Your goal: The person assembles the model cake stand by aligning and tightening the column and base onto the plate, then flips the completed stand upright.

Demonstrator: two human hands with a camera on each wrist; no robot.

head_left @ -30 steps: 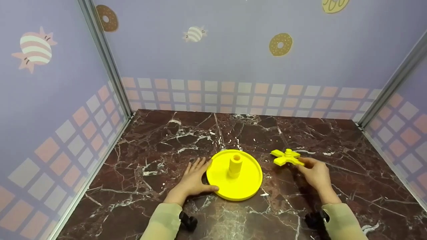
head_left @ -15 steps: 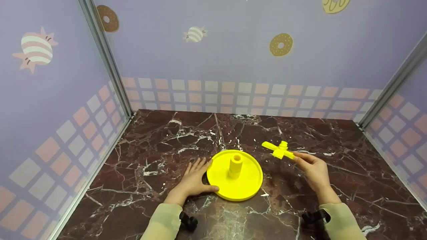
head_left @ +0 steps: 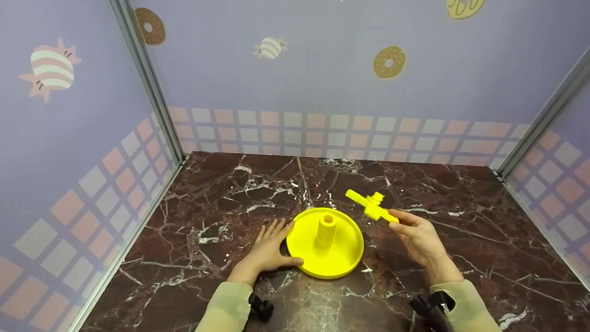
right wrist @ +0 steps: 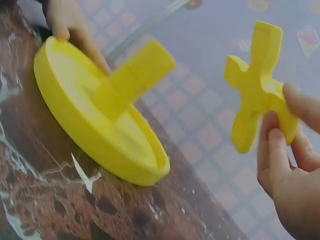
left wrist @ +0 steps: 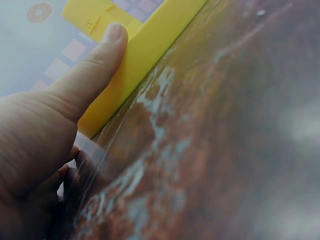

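A round yellow tray [head_left: 343, 260] with a raised rim lies flat on the table. From its middle rises a hollow yellow post [head_left: 327, 233], its top hole facing up. My left hand [head_left: 265, 251] rests against the tray's left side, fingers spread out straight and thumb [left wrist: 92, 70] laid over the rim. To the right of the tray, above the table, my right hand [head_left: 421, 237] pinches one arm of a yellow cross-shaped piece [right wrist: 257, 87] between thumb and fingers. That piece is tilted, with a short stepped knob [head_left: 376, 198] on its upper face in the head view.
The dark red marbled table [head_left: 221, 184] carries the tray. Patterned lilac panels enclose it at the back [head_left: 322, 83], left [head_left: 92, 120] and right, joined by metal corner posts [head_left: 150, 87]. A black wrist strap [head_left: 433, 302] sits on each sleeve.
My right hand has lifted the cross-shaped piece and carried it leftward, nearer the tray; the piece has tilted. My left hand and the tray stay where they were.
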